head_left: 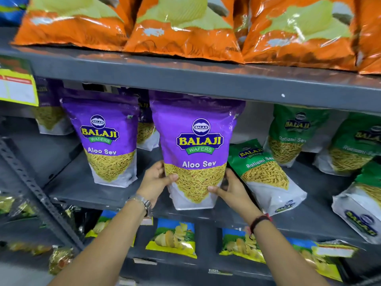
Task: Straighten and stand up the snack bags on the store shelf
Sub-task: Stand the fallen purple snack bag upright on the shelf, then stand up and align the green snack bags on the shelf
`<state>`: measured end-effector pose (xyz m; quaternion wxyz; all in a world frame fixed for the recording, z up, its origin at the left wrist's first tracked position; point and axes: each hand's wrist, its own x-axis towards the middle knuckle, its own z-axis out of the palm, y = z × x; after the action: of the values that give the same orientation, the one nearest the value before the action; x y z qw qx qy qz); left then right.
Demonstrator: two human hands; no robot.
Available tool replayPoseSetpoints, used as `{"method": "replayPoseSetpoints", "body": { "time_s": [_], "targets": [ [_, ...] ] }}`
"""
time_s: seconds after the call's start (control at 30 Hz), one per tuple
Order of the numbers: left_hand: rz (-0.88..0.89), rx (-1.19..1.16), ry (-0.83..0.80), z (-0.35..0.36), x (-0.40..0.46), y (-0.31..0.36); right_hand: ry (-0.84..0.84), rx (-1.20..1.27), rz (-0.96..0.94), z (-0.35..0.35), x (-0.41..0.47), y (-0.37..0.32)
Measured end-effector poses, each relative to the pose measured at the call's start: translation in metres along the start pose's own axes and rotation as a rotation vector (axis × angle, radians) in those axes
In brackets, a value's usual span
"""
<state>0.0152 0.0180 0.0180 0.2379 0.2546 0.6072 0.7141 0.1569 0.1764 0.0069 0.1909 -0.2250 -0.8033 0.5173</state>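
- Head view: looked down at grey metal shelf point(86, 195), middle tier of rack.
- Held purple Aloo Sev bag point(195, 153) upright near shelf front edge, top just under upper shelf lip point(206, 79).
- Left hand point(156, 180) wrapped on bag's lower left side, thumb across front over clear window; wristwatch point(142, 201) on that wrist.
- Right hand point(231, 188) clasped bag's lower right side, thumb on front, fingers behind; dark band point(260, 220) on wrist.
- Second purple Aloo Sev bag point(107, 141) stood upright to left, apart from held one; more purple bags behind, partly hidden.
- Green Ratlami Sev bag point(266, 174) lay tilted back just right of right hand, leaning w/ top toward rear.
- Other green bags point(292, 133) stood further back on right; one more at far right edge point(362, 207), tilted.
- Orange chip bags point(185, 27) lined tier above.
- Small yellow-green chip packs point(175, 238) on tier below.
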Motion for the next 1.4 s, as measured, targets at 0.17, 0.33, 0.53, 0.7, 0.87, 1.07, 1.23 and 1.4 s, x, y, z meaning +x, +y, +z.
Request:
{"method": "replayPoseSetpoints", "body": {
  "time_s": [0.17, 0.33, 0.53, 0.7, 0.87, 1.07, 1.23, 1.4],
  "targets": [
    [0.007, 0.074, 0.089, -0.005, 0.044, -0.012, 0.028, -0.01, 0.012, 0.017, 0.05, 0.006],
    [-0.009, 0.042, 0.223, -0.015, 0.064, -0.036, 0.035, -0.01, 0.01, 0.032, 0.068, 0.024],
    [0.256, 0.408, 0.606, 0.011, 0.039, -0.029, 0.018, -0.067, -0.017, 0.001, 0.06, 0.02],
    [0.621, 0.664, 0.356, 0.083, 0.022, -0.024, 0.362, -0.256, 0.0, -0.089, 0.03, 0.024],
    [0.053, 0.492, 0.052, 0.162, 0.043, -0.052, 0.308, -0.242, 0.253, -0.173, 0.02, 0.064],
    [-0.693, -0.068, -0.159, 0.21, 0.062, -0.067, -0.055, -0.068, 0.485, -0.201, 0.029, 0.084],
    [-0.639, -0.13, -0.051, 0.22, 0.062, -0.068, -0.134, 0.017, 0.388, -0.207, 0.024, 0.088],
    [-0.483, -0.107, -0.083, 0.206, 0.039, -0.055, -0.219, 0.098, 0.321, -0.203, 0.011, 0.086]
  ]
}}
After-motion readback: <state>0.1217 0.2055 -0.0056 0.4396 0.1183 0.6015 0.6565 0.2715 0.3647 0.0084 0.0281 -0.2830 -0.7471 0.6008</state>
